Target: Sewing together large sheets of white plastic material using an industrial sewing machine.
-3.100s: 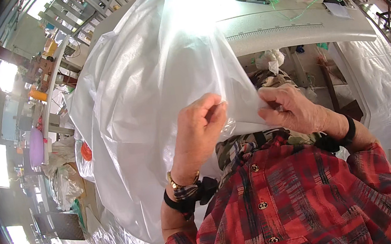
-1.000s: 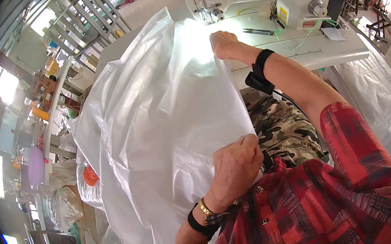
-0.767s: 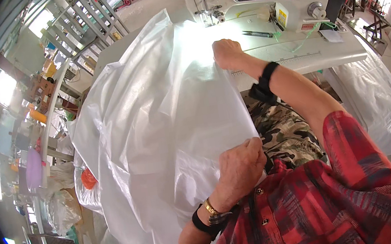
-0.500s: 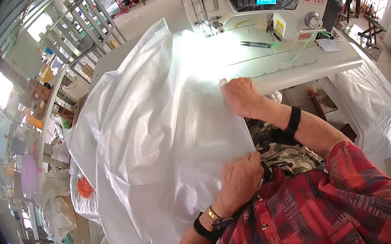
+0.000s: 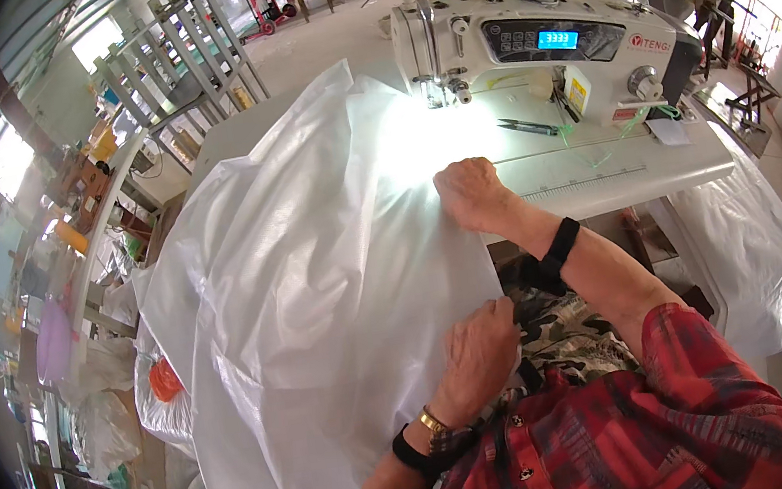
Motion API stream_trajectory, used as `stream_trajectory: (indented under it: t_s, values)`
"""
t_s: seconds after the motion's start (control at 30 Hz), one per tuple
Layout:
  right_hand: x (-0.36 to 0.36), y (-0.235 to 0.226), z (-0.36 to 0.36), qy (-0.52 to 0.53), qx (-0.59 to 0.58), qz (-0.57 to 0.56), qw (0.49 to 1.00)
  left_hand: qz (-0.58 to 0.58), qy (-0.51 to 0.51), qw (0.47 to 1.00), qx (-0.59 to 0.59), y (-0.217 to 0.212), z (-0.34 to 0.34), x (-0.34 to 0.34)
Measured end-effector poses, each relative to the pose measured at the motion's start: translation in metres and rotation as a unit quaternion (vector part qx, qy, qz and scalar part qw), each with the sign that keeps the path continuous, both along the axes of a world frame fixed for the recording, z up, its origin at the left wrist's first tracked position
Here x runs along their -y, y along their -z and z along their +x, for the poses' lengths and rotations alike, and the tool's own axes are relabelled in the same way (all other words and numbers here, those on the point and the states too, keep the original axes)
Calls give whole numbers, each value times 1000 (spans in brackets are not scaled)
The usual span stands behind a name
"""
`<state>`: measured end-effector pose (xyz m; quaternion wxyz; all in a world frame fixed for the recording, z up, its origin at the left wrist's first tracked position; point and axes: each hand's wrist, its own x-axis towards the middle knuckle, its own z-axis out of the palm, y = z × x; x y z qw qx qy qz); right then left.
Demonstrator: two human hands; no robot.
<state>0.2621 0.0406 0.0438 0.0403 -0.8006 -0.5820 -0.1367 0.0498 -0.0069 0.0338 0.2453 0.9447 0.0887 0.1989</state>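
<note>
The white sheet (image 5: 287,290), a glossy film-like material, hangs in loose folds over the near side of the surface (image 5: 693,167) and down toward the person's lap; its upper end lies in the bright lamp glare just left of and below the needle area of a sewing machine (image 5: 441,40). The right hand (image 5: 473,195) is closed, gripping the sheet's right edge near the front of the surface. The left hand (image 5: 483,352) is likewise closed on the same edge, lower down, just above the lap; fingertips of both are largely hidden. Markings observed: a lit blue display (image 5: 559,39) with white digits in a dark control panel (image 5: 507,42); red lettering on the machine's right end; a yellow label (image 5: 578,90) on the machine's side; a small red label (image 5: 626,114) below the handwheel (image 5: 645,83); and a graduated scale (image 5: 584,181) along the surface's front. A dark pen (image 5: 527,127) lies behind the scale, touching green thread (image 5: 614,148).
</note>
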Motion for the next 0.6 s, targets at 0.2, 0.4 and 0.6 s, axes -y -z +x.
stream_trajectory:
  t_s: [0.2,0.4,0.6]
  values:
    - [-25,-2,27,-5,32,10,999,26,-46,999,0,-1,25,-20]
    - [-16,0,23,70,-57,24,996,-22,-83,995,47,5,32,-16]
    - [37,3,-15,93,-136,79,983,-98,-58,988,109,12,34,-13]
